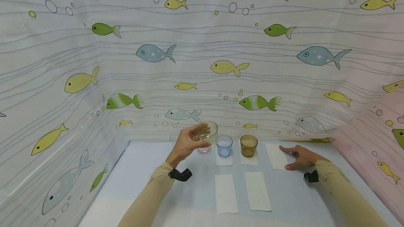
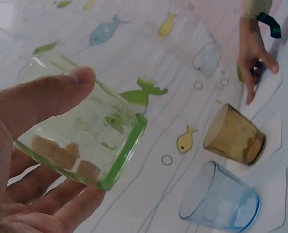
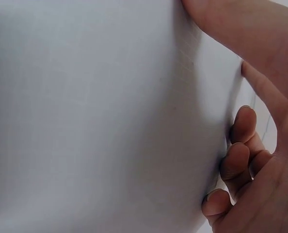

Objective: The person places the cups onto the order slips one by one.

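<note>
My left hand [image 1: 186,144] grips a pale green glass [image 2: 93,131] by its sides, thumb on one side and fingers on the other, raised in the air. Beneath it, a pink glass [image 1: 204,149] is mostly hidden. Just right stands a blue glass [image 1: 224,147], then an amber glass [image 1: 249,146], both upright on white paper pieces. My right hand [image 1: 302,157] rests at another white paper piece [image 1: 275,158], with thumb and index finger stretched out to its right side. The right hand's other fingers bend loosely, with nothing between them.
Nearer the front lie two more white paper pieces, a left one [image 1: 226,194] and a right one [image 1: 258,191]. A fish-patterned curtain [image 1: 205,101] rises behind the light blue table [image 1: 189,199] and encloses both sides.
</note>
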Demonstrator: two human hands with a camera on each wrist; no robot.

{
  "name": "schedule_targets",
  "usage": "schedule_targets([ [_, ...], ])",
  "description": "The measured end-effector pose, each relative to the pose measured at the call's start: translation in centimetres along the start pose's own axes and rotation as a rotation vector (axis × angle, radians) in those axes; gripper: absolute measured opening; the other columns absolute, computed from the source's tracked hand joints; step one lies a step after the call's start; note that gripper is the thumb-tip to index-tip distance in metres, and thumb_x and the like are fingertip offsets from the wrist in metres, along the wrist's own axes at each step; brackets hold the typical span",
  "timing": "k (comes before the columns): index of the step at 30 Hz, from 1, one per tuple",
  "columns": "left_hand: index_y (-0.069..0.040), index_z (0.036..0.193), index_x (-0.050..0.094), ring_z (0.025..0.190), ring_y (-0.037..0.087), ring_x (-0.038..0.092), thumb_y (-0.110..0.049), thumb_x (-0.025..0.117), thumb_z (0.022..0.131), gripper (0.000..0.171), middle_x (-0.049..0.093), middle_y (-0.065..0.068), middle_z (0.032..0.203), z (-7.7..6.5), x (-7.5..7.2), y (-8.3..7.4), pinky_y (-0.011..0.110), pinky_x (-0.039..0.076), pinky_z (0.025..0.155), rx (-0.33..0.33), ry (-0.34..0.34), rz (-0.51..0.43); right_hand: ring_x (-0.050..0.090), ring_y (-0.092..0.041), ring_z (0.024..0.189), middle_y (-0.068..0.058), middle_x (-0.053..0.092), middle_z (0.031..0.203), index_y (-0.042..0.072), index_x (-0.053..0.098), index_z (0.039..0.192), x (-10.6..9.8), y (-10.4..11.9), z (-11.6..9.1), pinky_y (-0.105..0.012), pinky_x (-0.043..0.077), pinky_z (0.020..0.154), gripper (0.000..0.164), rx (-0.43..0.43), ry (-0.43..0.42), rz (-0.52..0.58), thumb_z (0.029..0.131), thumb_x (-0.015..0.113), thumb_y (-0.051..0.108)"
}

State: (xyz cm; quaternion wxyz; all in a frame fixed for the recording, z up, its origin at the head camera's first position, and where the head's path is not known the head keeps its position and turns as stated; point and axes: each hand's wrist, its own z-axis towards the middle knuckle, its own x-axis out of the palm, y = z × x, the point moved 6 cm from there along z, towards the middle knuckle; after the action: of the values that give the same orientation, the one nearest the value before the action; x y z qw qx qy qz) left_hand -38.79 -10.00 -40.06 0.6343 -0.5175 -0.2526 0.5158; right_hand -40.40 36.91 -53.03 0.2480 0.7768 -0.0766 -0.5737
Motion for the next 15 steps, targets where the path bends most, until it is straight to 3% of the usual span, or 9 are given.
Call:
schedule_targets([
  [8,-0.005,0.151,0.056,0.134,0.037,0.065,0.0,0.087,0.085,0.073,0.062,0.026,0.147,3.0,3.9,-1.4,0.039,0.055,0.112,0.029,0.095,-0.001,0.047,-0.032,0.104,-0.028,0.053,0.127,0.007,0.043,0.159,-0.1,-0.1,0.1,-0.048,0.048,0.094,0.103,-0.012,-0.01,0.01,0.078,0.095,0.044],
  [15,-0.008,0.152,0.057,0.133,0.03,0.065,-0.003,0.087,0.086,0.072,0.064,0.014,0.148,4.6,7.3,-1.8,0.045,0.052,0.116,0.052,0.181,0.014,0.047,-0.033,0.106,-0.031,0.051,0.13,0.008,0.043,0.159,0.0,-0.1,0.0,-0.051,0.048,0.096,0.105,0.001,-0.005,0.033,0.076,0.095,0.046],
])
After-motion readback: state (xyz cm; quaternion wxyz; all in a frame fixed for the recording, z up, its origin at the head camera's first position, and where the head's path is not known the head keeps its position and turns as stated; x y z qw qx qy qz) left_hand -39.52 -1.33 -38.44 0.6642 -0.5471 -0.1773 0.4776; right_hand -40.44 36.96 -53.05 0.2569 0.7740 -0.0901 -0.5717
